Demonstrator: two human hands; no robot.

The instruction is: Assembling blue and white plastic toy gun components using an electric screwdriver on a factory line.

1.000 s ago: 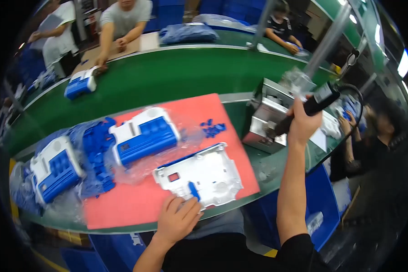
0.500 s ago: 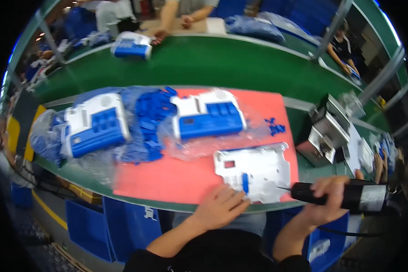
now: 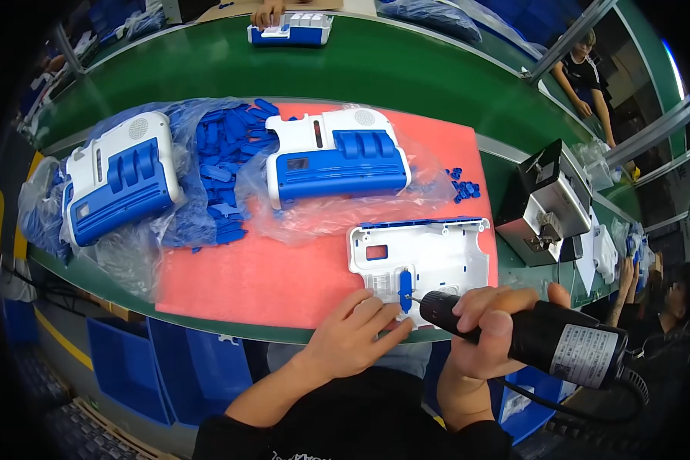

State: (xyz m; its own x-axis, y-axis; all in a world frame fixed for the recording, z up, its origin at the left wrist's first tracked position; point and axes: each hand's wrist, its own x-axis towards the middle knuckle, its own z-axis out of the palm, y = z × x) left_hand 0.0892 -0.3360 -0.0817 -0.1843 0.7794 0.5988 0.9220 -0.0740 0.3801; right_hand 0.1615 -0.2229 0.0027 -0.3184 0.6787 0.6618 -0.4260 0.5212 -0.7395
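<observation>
The white cover (image 3: 445, 253) is laid on the pink mat (image 3: 215, 285) and touched by the left hand (image 3: 354, 335), grip undeterminable. The screwdriver (image 3: 563, 345), clamped in the right hand (image 3: 484, 331), is pointed at the blue strip (image 3: 405, 285) inside.

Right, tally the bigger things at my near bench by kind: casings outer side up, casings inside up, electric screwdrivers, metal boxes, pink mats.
Casings outer side up: 2
Casing inside up: 1
Electric screwdriver: 1
Metal box: 1
Pink mat: 1
Total: 6
</observation>
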